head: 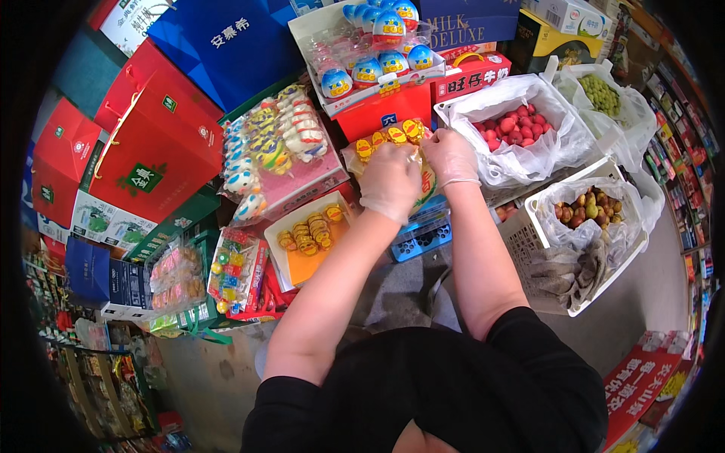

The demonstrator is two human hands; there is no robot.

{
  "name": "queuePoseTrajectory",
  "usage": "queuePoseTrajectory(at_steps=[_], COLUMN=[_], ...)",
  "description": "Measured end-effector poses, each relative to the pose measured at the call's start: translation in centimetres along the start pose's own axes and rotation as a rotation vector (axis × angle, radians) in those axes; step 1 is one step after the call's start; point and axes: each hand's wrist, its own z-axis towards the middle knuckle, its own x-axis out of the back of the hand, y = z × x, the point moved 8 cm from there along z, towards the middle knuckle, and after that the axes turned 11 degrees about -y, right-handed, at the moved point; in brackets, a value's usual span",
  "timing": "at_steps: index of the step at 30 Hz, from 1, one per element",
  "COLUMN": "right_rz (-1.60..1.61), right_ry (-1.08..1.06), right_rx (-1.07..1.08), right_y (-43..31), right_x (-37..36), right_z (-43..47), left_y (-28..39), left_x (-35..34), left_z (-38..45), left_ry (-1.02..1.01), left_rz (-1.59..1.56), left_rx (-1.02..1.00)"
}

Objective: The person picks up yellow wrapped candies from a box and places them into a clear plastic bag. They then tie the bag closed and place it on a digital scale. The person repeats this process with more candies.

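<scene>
Before me lies a clear plastic bag [352,161] with several gold-foil duck-face sweets [397,135] at its far end. My left hand [392,182], in a clear disposable glove, reaches over the bag's near part; its fingertips are hidden beneath the hand. At the bag's right edge my right hand [451,157], gloved likewise, pinches the plastic between bent fingers. To the left, a white open box [280,240] with an orange bottom holds more round duck-face sweets [310,233] in rows.
Animal-shaped sweets fill a pink box [331,161] at left. Behind stands a carton of toy eggs [345,93]. Lined crates of red fruit [514,127] and brownish fruit [589,206] are at right; grey gloves [572,269] hang over the nearer crate. Red gift bags [164,130] stand at far left.
</scene>
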Motion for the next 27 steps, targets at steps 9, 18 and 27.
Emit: queuePoseTrajectory(at_steps=[9,18,27], right_rz=[0.043,0.523,0.193], right_ry=[0.028,-0.202,-0.556], right_rx=[0.007,0.339,0.598], right_y=[-0.4,-4.0,-12.0], right_x=[1.4,1.3,3.8], right_z=[-1.0,-4.3,-18.1], left_y=[7.6,6.4,-4.5], left_x=[1.4,-2.5,-10.2], left_z=[-6.8,-9.8,-10.3], left_ry=[0.163,-0.382,-0.257], left_rz=[0.583,0.874,-0.778], left_rx=[-0.631,-0.631,-0.051])
